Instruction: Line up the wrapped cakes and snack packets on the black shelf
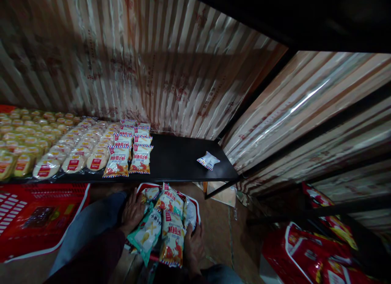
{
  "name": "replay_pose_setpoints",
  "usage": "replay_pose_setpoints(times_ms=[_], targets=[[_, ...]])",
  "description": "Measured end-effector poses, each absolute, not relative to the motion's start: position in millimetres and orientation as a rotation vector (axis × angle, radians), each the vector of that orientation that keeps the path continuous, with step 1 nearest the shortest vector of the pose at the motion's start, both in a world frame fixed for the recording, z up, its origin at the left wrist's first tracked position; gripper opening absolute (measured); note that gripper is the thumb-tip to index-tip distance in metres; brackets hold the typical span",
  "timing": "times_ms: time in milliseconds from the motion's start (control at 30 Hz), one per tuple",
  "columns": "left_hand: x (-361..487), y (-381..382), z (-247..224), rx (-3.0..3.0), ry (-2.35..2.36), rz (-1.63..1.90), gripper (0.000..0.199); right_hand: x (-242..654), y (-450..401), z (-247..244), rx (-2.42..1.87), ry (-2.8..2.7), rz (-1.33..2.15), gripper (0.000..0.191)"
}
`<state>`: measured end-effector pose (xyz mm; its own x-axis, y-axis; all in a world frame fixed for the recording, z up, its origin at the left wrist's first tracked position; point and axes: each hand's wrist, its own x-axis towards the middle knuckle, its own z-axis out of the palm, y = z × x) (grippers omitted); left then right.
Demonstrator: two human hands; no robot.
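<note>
A red basket with a white rim (199, 212) sits low in front of me, below the shelf, filled with snack packets. My left hand (132, 210) is at its left rim, fingers pointing forward, beside a mint-green snack packet (148, 231). At the right rim is my right hand (194, 245), thumb on the inner side and fingers outside. Between my hands lie orange-and-white snack packets (172, 239). Above, similar packets (117, 161) stand in two rows on the black shelf (174, 157). A single small packet (208, 160) lies near the shelf's right end.
Round wrapped snacks (73, 159) and yellow-green packs (23, 164) fill the shelf's left side. A second red basket (39, 219) stands at left. Red packages (305, 251) are at lower right. A black frame bar (259, 92) and plastic-covered corrugated wall (171, 72) close off the back.
</note>
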<state>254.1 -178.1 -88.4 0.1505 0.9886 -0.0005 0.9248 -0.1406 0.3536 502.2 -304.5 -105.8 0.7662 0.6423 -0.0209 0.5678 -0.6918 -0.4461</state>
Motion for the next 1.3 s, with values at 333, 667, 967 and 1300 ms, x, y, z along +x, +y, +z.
replay_pose_setpoints(times_ms=[333,667,967,1300], targets=[[257.3,-177.4,-83.6,2.162,1.858,0.344,0.049,506.3,-302.4,-116.3,-2.531,-0.943,0.188,0.076],[260.5,-180.4,-79.7,2.148,1.875,0.373,0.048,511.2,-301.4,-113.1,-2.526,-0.938,0.247,0.076],[266.9,-192.0,-76.9,2.096,1.92,0.399,0.047,520.4,-307.4,-106.4,-2.474,-0.981,0.294,0.073],[233.0,-210.5,-80.5,2.056,2.028,0.425,0.046,486.9,-319.8,-110.3,-2.396,-1.058,0.363,0.071]])
